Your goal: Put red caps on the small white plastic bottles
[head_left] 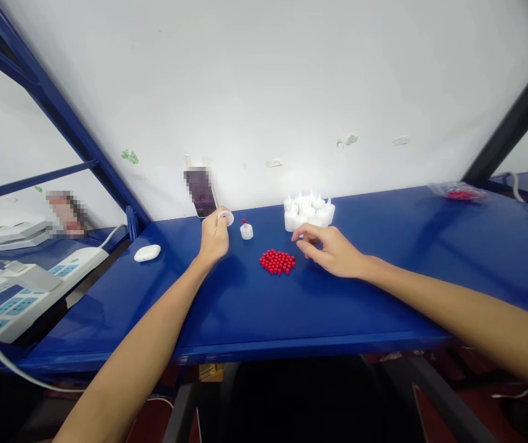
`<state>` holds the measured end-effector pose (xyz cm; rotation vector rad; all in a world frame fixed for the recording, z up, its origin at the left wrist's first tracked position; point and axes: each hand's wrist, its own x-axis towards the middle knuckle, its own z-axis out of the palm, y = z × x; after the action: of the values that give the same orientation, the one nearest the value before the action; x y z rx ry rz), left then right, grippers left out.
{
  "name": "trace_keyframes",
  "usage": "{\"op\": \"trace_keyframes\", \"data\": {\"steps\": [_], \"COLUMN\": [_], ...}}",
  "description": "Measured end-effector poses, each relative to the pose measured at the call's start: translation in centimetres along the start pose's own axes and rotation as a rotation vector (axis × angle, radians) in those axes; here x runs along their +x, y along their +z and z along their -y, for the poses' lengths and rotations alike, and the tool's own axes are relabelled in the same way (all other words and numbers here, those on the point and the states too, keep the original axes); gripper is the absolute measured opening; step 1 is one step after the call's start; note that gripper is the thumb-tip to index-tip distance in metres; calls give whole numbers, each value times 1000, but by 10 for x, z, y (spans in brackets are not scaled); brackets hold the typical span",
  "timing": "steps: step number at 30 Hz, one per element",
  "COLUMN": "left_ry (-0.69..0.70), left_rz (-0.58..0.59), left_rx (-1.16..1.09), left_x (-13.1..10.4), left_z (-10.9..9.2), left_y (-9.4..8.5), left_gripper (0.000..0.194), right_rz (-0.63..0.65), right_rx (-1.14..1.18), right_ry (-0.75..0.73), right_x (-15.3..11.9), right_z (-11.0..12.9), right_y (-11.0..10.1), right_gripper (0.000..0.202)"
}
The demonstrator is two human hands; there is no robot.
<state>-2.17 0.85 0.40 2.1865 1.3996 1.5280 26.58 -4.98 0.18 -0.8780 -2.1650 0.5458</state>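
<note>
One white cap (246,231) fitted with a red bead, just left of the red bead pile (277,261); left hand (213,239) gripped on another white cap (225,217), right hand (331,249) loosely curled, empty, beside unfitted caps (309,211) behind the pile.

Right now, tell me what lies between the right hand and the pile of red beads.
Nothing visible. The right hand hovers just right of the red beads, with only bare blue table between them. The white caps stand behind, out of that path. The left hand holds a white cap farther left.
</note>
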Motion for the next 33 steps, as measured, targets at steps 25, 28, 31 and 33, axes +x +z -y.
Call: {"op": "trace_keyframes", "data": {"steps": [25, 28, 31, 33], "left_ry": [139, 180, 257, 297], "left_rz": [83, 83, 162, 217], "left_rx": [274, 313, 390, 456], "left_x": [5, 5, 4, 3], "left_z": [-4, -1, 1, 3], "left_y": [-1, 1, 4, 6], "left_gripper": [40, 29, 34, 33], "right_rz": [93, 153, 168, 166], "right_rx": [-57, -77, -95, -100], "right_ry": [-4, -4, -5, -10], "right_x": [1, 1, 2, 2], "right_z": [3, 3, 2, 2], "right_y": [-1, -1, 0, 1], "right_gripper": [17, 17, 17, 17]}}
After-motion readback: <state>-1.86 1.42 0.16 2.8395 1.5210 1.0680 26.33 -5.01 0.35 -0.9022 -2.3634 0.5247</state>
